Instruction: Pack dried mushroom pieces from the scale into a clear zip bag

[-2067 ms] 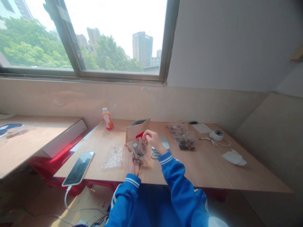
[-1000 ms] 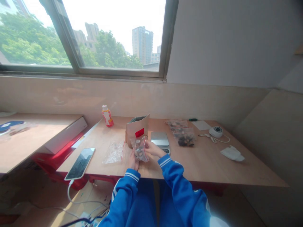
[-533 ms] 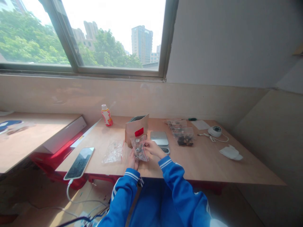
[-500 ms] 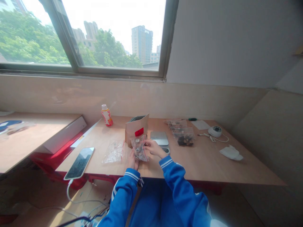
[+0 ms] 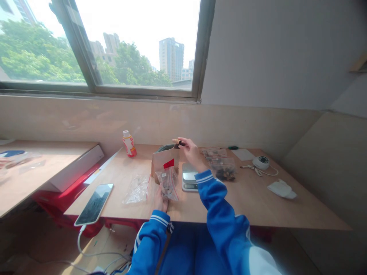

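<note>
My left hand (image 5: 160, 198) is closed on a clear zip bag (image 5: 169, 186) with a red seal strip, upright at the front of the kraft paper pouch (image 5: 163, 162). This pouch stands on the table with its top open and a red label on its front. Over the pouch's right rim, my right hand (image 5: 189, 149) pinches a small dark piece (image 5: 181, 143); its exact kind is too small to tell. Just right of the pouch lies a digital kitchen scale (image 5: 189, 177), partly covered by my right sleeve. Left of my left hand lies a crumpled heap of clear plastic bags (image 5: 137, 189).
Several filled zip bags (image 5: 225, 173) lie right of the scale. Farther right are a white camera (image 5: 260, 162) with its cable, a white paper sheet (image 5: 243, 154) and a crumpled white bag (image 5: 282, 189). A bottle (image 5: 129, 144) and a charging phone (image 5: 95, 204) are at the left.
My right hand has left the zip bag's mouth and risen to the pouch's rim with a dark piece in its fingers. My left hand still holds the zip bag.
</note>
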`<state>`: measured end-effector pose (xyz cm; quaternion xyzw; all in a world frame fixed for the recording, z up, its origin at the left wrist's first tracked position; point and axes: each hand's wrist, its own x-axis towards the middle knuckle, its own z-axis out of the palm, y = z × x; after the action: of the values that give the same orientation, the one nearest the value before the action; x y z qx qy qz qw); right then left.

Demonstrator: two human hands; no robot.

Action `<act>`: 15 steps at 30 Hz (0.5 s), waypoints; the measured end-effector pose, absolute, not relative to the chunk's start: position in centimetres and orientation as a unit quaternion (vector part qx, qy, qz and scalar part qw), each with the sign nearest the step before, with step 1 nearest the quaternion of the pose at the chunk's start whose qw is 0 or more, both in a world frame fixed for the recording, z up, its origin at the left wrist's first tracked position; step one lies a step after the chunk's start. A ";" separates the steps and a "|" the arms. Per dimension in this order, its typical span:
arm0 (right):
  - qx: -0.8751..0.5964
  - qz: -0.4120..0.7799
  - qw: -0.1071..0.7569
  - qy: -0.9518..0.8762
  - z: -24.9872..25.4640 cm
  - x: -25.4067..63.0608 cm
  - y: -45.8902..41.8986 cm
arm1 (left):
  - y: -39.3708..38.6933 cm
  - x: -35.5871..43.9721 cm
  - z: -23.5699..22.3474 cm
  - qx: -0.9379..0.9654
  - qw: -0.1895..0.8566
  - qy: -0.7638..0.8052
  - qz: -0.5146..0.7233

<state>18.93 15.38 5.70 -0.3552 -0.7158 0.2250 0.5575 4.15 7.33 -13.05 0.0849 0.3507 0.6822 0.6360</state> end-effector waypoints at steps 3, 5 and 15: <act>-0.329 0.180 0.512 -0.773 6.7 16.9 16.9 | 7.3 4.2 -12.9 0.074 0.635 0.355 0.682; -0.311 0.166 0.460 -0.815 6.0 16.0 17.2 | 7.3 4.2 -12.9 0.074 0.634 0.353 0.684; -0.325 0.150 0.478 -0.802 4.1 16.3 15.2 | 7.4 4.2 -13.0 0.078 0.637 0.350 0.682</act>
<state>16.31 15.23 4.08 -0.3247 -0.8020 0.1502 0.4783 4.24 7.43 -13.00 0.0779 0.3502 0.6819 0.6374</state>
